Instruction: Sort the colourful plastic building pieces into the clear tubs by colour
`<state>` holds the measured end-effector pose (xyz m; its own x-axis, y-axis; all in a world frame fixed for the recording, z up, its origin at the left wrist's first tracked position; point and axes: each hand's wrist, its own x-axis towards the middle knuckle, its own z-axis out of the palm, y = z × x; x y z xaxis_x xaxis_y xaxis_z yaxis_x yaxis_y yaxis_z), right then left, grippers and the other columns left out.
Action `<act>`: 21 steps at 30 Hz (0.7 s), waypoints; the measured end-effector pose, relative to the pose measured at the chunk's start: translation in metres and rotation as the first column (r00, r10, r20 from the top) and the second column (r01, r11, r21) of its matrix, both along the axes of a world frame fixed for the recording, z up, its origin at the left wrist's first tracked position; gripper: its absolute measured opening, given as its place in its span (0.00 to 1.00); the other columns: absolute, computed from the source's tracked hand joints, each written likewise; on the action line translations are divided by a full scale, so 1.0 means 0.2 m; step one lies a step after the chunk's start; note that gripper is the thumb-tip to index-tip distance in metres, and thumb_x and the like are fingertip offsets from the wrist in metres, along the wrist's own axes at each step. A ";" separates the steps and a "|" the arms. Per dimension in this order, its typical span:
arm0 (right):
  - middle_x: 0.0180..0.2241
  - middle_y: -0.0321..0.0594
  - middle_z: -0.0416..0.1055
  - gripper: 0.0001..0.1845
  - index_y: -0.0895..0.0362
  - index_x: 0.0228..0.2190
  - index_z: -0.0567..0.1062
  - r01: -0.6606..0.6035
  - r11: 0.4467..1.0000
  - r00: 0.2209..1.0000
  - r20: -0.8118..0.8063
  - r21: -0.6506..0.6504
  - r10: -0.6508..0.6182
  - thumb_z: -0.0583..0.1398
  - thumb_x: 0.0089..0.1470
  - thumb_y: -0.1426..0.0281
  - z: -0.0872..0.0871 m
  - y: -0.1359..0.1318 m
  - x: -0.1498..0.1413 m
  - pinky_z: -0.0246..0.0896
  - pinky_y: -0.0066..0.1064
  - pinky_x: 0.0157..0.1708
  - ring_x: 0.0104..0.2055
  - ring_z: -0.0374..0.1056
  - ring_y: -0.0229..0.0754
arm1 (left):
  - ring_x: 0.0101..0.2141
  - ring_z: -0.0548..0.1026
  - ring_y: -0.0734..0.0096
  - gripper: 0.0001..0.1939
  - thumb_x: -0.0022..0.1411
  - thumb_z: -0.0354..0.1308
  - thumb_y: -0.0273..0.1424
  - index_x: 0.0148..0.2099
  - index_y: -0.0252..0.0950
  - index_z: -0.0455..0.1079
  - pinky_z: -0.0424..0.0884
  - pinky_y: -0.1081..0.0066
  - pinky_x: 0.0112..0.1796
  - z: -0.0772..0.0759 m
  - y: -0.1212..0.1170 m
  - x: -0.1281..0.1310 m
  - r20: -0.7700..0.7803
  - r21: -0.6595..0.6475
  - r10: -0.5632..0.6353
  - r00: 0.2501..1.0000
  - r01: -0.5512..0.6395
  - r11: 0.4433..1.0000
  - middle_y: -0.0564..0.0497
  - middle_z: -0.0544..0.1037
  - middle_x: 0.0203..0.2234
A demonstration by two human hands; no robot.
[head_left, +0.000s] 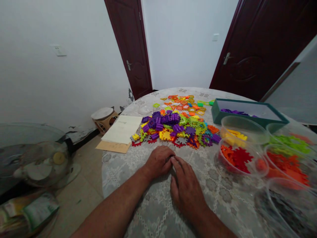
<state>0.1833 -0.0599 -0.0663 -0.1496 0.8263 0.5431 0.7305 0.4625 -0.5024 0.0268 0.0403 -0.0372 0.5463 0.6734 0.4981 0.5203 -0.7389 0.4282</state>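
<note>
My left hand (160, 162) rests on the patterned tablecloth with its fingers curled in, and no object shows in it. Against its knuckles and fingertips lies my right hand (187, 185), palm down, fingers stretched forward and holding nothing that I can see. Just beyond both hands spreads a heap of plastic gear building pieces: purple gears (190, 131), purple ribbed connectors (177, 128), yellow gears (165, 135) and lime-green square pieces (183, 119). Neither hand touches the heap.
Clear tubs hold red gears (241, 159), yellow pieces (235, 136), orange pieces (287, 165), green pieces (294, 143) and dark pieces (284, 208). Behind them stands a green-rimmed box (247, 102) with purple pieces. Paper sheets (123, 129) lie left. A fan (42, 162) and stool (104, 115) stand beside the table.
</note>
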 end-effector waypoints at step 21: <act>0.64 0.51 0.67 0.28 0.51 0.63 0.66 0.032 0.997 0.986 0.163 0.064 -0.042 0.57 0.62 0.72 -0.14 0.04 0.03 0.66 0.54 0.62 0.63 0.67 0.57 | 0.58 0.74 0.51 0.25 0.74 0.52 0.45 0.63 0.36 0.70 0.67 0.51 0.61 0.06 0.59 -0.62 -0.170 0.084 0.465 0.869 -0.457 0.885 0.38 0.78 0.56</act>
